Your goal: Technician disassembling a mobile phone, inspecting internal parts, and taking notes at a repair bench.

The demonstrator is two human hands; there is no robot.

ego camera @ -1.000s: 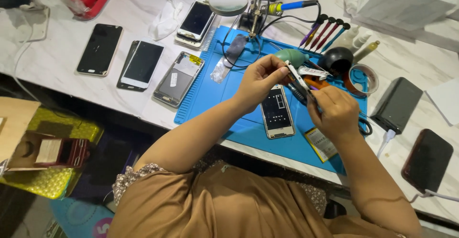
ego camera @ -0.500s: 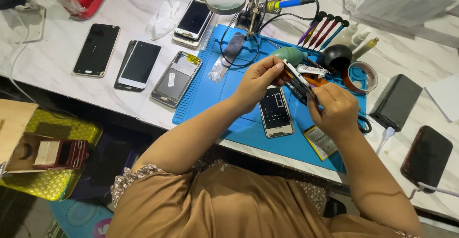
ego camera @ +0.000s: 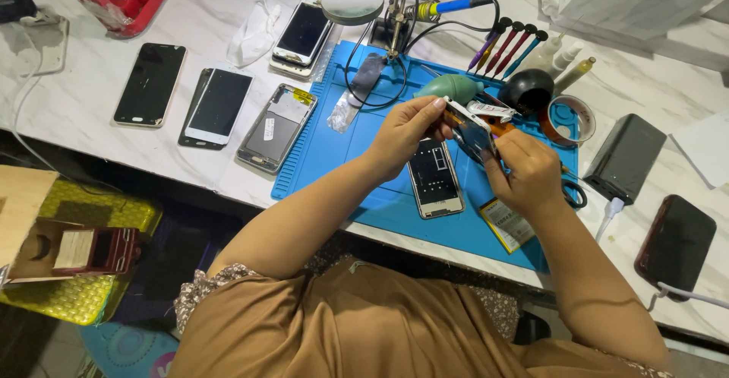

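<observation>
Blue mat lies under both hands. The left hand pinches the top edge of a small phone part, and the right hand grips its lower end, holding it above the mat. Just below them an opened phone lies flat. Screwdrivers and a magnifier stand farther back on the white table.

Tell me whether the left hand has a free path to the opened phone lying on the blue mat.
Probably yes: the opened phone lies uncovered just below the left hand, nothing between them. But that hand already grips the small phone part, so it isn't free.
</observation>
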